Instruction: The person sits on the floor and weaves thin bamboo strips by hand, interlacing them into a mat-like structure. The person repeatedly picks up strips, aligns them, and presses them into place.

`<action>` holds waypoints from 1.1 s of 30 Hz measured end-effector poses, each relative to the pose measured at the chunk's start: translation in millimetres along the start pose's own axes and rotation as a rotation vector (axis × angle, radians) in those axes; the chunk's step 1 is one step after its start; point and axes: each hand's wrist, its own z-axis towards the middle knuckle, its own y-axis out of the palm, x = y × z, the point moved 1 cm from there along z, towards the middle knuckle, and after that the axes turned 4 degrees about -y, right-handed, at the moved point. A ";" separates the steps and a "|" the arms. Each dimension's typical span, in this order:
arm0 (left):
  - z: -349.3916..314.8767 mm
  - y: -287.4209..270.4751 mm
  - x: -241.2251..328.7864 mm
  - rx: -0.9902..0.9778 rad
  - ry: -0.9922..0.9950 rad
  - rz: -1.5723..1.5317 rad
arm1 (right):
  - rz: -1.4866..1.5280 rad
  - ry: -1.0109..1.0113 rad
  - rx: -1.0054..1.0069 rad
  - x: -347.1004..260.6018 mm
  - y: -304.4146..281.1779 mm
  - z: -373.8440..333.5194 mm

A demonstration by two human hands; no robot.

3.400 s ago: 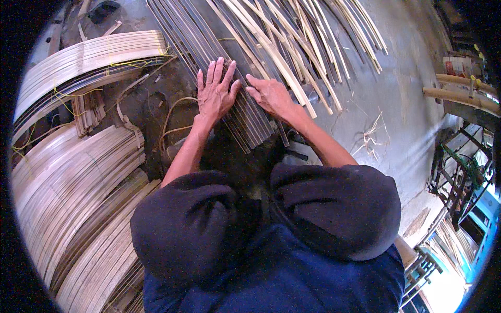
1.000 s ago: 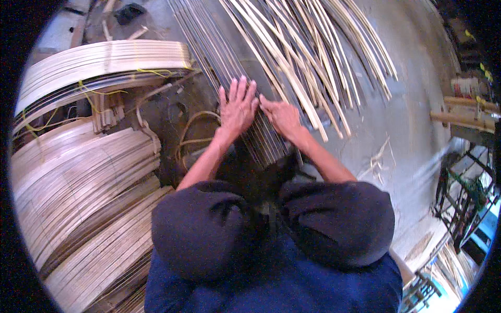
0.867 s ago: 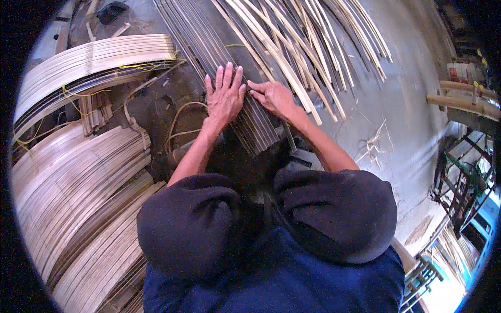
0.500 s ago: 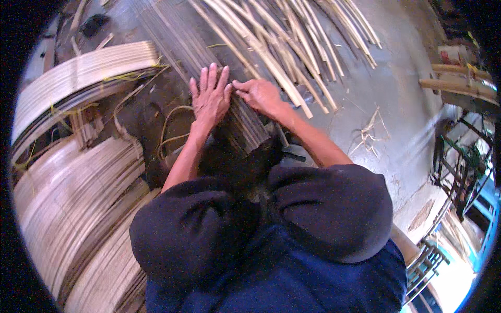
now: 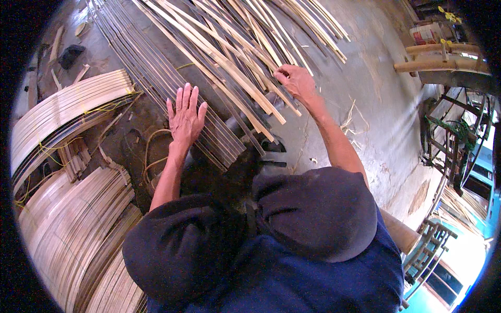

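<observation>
My left hand [image 5: 185, 116] lies flat, fingers stretched out, on a row of long, thin, dark-edged strips [image 5: 222, 138] that look like split bamboo or wood. These run side by side from the upper left down to near my knees. Farther right, my right hand [image 5: 297, 83] is over the edge of a loose spread of pale strips [image 5: 261, 100]. Its thumb and fingers are curled together beside one pale strip; whether anything is pinched between them I cannot make out.
Curved stacks of pale slats [image 5: 78, 214] fill the left side, and a slat bundle [image 5: 73, 99] tied with yellow cord stands above them. Thin shavings [image 5: 355, 120] litter the floor at right. A bamboo bench [image 5: 443, 65] and dark metal frame [image 5: 443, 130] stand along the right.
My right hand has left the dark strips and moved right, to the pale ones. My left hand stays flat on the dark strips. The whole view has shifted.
</observation>
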 end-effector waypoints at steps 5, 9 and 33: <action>0.9 9.8 -2.5 0.071 0.014 0.066 | -0.216 -0.241 0.070 9.3 7.4 -0.8; -1.8 2.4 -1.6 0.014 -0.029 0.000 | 0.040 -0.168 0.076 -24.6 -4.8 -13.3; -2.3 -0.9 3.7 0.126 -0.031 -0.052 | 0.394 -0.079 -0.056 -131.2 97.8 -42.3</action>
